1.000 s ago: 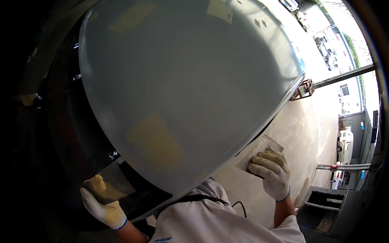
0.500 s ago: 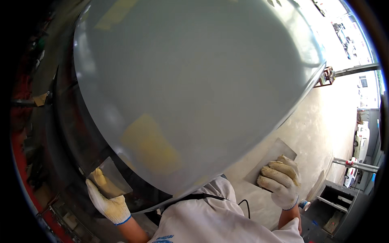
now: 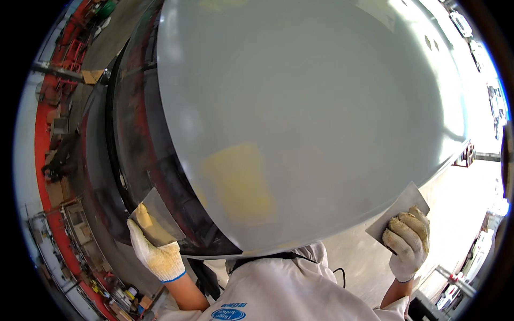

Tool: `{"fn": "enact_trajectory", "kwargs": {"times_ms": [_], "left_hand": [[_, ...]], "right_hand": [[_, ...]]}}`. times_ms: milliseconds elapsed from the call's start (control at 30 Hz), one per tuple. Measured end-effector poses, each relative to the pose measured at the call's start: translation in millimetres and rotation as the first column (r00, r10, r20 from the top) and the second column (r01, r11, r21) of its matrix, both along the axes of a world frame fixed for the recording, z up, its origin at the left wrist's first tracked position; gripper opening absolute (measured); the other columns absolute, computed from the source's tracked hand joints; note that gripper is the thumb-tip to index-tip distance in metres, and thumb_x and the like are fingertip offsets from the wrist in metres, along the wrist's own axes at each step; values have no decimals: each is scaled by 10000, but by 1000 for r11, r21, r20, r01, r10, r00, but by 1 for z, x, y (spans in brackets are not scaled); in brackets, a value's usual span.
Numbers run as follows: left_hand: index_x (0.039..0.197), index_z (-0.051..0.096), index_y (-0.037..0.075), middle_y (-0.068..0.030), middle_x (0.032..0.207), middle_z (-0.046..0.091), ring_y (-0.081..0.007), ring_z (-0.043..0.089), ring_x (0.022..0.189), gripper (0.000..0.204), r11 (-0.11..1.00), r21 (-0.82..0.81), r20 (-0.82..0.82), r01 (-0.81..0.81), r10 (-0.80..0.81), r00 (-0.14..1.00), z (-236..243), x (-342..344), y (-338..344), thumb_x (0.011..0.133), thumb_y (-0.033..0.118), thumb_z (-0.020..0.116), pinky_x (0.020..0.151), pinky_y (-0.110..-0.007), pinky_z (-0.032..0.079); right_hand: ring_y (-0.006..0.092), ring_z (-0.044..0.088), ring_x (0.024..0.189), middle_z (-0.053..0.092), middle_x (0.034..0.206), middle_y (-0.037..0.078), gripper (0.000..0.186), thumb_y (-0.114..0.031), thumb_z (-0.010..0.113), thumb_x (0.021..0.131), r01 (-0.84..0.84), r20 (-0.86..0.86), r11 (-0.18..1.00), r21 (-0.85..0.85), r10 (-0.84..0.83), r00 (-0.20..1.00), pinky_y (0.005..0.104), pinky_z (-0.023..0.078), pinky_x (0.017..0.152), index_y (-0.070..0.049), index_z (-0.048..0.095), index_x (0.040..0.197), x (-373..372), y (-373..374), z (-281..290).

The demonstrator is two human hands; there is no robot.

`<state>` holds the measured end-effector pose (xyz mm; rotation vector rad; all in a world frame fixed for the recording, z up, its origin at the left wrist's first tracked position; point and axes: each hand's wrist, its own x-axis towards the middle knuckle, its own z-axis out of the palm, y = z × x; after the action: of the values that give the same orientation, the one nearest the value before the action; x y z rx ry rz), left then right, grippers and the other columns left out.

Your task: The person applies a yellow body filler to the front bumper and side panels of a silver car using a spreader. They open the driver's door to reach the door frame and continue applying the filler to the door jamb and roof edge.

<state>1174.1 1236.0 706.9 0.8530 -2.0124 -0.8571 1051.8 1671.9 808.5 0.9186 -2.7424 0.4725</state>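
A large grey car panel spreads out in front of me. A yellow patch of filler marks its near left part, and a fainter yellow patch shows at the far edge. My left hand, in a white knit glove, is closed on a thin flat plate carrying a lump of yellow putty. On the right, my gloved right hand is closed round a flat putty spreader, its broad blade pointing up near the panel's edge. The spreader's grip end is hidden by the fingers.
Dark glass and bodywork run along the panel's left side. Farther left are a red floor strip and shelves with parts. A metal post rail stands at lower right, over pale floor.
My view has swung, so the panel and both hands appear farther right. Both hands still hold the same tools, and the spreader now appears closer to the panel's edge.
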Motion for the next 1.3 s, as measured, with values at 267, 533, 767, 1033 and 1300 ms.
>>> {"fn": "enact_trajectory", "kwargs": {"times_ms": [267, 533, 767, 1033, 1300], "left_hand": [[1394, 451, -112, -247, 1296, 596, -326, 616, 1152, 700, 905, -426, 346, -18, 181, 920, -11, 23, 4, 927, 375, 637, 1000, -356, 474], [1437, 422, -85, -179, 1325, 589, -222, 595, 1148, 573, 805, 555, -255, -208, 403, 879, -11, 18, 5, 955, 162, 608, 982, -279, 474], [1436, 424, -83, -185, 1366, 571, -218, 626, 1112, 537, 973, 43, 67, -225, 222, 973, -22, 21, 0, 980, 164, 564, 959, -294, 500], [1356, 481, -126, -263, 1288, 609, -329, 646, 1132, 631, 990, -143, 119, 17, 1, 993, -28, 4, -16, 972, 363, 583, 979, -347, 500], [1330, 516, -121, -282, 1245, 628, -414, 649, 1101, 656, 843, -498, 308, 203, -47, 950, -32, 3, -42, 954, 412, 589, 966, -398, 517]], "right_hand": [[308, 656, 1073, 690, 1024, 82, 100, -120, 652, 867, -182, -75, 980, 83, 188, 979, 559, 503, 1012, -89, 637, 961, -34, -2, -9], [276, 660, 1042, 700, 1012, 36, 129, -214, 654, 845, -204, -165, 975, 91, 217, 962, 528, 506, 1012, -143, 663, 951, -57, -19, -10], [282, 656, 1037, 699, 1022, 41, 164, -185, 681, 822, -247, -164, 966, 79, 257, 952, 506, 514, 994, -123, 685, 973, -60, -30, -6], [257, 656, 1054, 710, 1005, 18, 147, -190, 681, 804, -118, -232, 980, 158, 153, 961, 498, 513, 1002, -158, 686, 947, -24, -37, 5], [268, 651, 1073, 701, 1036, 27, 144, -180, 677, 810, -38, -207, 981, 189, 78, 975, 508, 509, 1013, -134, 673, 946, 17, -48, 8]]}}
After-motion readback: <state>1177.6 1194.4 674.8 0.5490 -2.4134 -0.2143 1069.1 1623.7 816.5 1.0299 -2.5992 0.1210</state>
